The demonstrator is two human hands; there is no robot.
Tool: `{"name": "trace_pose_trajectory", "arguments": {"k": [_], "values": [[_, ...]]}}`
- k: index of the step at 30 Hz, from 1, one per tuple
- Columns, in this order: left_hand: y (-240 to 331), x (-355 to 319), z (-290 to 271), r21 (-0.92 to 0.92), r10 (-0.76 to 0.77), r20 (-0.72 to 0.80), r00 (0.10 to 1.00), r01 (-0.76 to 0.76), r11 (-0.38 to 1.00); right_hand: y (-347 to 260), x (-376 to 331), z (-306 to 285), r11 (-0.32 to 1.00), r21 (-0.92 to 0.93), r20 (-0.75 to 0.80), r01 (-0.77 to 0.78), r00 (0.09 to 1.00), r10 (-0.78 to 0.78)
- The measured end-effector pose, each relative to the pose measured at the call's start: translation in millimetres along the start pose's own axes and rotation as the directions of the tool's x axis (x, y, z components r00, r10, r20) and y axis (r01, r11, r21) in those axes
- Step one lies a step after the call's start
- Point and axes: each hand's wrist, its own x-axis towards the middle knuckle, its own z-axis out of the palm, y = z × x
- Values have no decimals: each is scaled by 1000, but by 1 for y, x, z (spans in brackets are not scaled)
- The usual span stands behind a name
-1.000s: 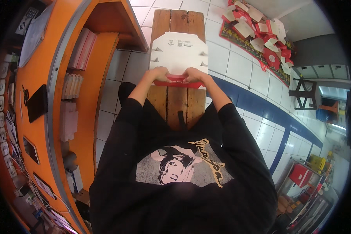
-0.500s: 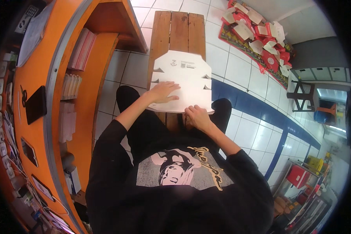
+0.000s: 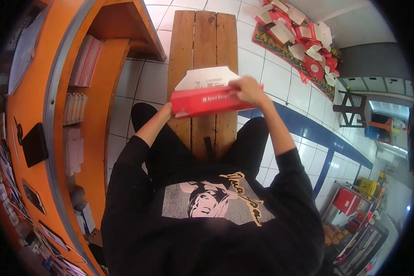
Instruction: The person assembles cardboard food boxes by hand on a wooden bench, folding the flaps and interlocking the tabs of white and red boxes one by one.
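Note:
A red cardboard takeaway box (image 3: 202, 100), partly folded, is lifted above the wooden bench (image 3: 205, 41) between my knees. Its red outer side faces me, while a white inner flap with cut corners stands up behind it. My right hand (image 3: 247, 91) is closed over the box's upper edge near the right end. At the left end, my left hand (image 3: 166, 111) holds the lower corner, its fingers mostly hidden behind the card.
To the left stands an orange counter (image 3: 50, 99) with stacked cartons on its shelves, a black tablet (image 3: 35, 145) and scissors (image 3: 18, 131) on top. Several folded red-and-white boxes (image 3: 303, 37) lie on a patterned mat at the far right. A dark stool (image 3: 352, 109) stands beyond.
The card lay flat, white side up, under both hands. Now it is raised and folded, its red side toward me. My right hand moved up and forward; the left went to the left end.

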Motion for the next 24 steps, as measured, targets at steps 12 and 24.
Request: {"name": "trace_pose_trajectory", "arguments": {"k": [12,24], "values": [[6,-49,28,-815,-243,-539,806,-426,393,76,116,72,964,-148,205,-220,947,248],[19,-81,62,55,364,-593,719,-415,908,-2,-50,-23,855,447,521,-261,853,-13]]}}
